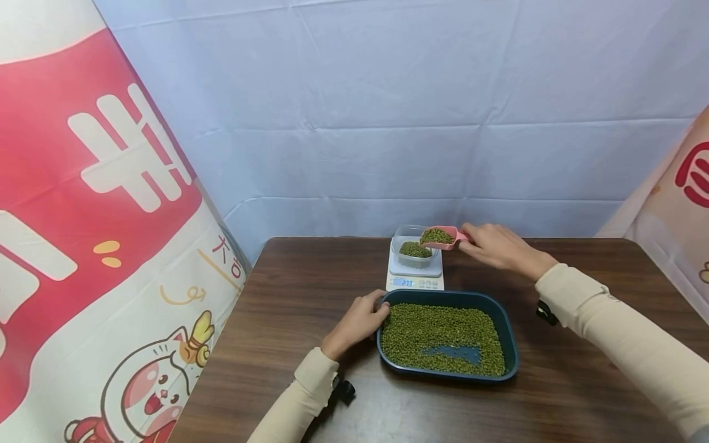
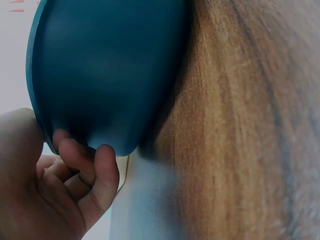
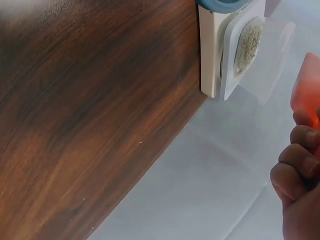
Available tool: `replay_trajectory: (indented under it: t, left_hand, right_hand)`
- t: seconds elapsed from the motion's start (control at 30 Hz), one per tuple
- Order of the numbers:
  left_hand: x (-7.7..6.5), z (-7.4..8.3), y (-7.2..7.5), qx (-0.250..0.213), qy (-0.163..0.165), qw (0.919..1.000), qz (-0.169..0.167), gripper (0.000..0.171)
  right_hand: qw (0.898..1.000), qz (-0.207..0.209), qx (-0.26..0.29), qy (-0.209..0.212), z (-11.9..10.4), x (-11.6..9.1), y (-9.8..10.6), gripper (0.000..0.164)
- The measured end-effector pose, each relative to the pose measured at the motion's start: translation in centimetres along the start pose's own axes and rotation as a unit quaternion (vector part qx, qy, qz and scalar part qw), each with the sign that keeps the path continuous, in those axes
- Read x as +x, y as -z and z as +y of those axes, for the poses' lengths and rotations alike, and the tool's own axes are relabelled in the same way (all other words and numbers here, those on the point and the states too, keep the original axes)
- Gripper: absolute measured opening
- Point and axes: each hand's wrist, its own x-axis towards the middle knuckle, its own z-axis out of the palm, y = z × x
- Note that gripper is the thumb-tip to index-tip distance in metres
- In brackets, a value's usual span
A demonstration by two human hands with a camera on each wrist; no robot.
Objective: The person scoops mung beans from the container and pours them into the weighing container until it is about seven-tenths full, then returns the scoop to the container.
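Observation:
My right hand (image 1: 493, 245) grips the handle of a pink scoop (image 1: 450, 243) heaped with green mung beans (image 1: 436, 236). The scoop is at the right rim of a clear plastic container (image 1: 407, 232), which holds a small pile of beans and sits on a white kitchen scale (image 1: 396, 272). Its display seems to read 273. With thumb over the rim and fingers curled beneath, my left hand (image 1: 360, 320) holds the left back corner of a dark blue tray (image 1: 512, 344) of beans. In the right wrist view the fingers wrap the scoop (image 3: 306, 90), which is partly cut off.
Everything stands on a dark wooden table (image 1: 310, 277). Its back edge runs just behind the scale, close to a pale cloth backdrop (image 1: 354, 160). A printed banner (image 1: 83, 246) hangs at the left. Bare blue bottom shows through the beans near the tray's front.

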Motion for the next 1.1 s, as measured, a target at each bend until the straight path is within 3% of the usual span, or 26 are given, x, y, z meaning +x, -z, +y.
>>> replay_trajectory:
  t: [1.1]
  left_hand:
    - [-0.2,0.2,0.1,0.003,0.003,1.0,-0.004,0.033]
  right_hand:
    - [0.998,-0.058,-0.027,-0.017,-0.3,1.3,1.1,0.016]
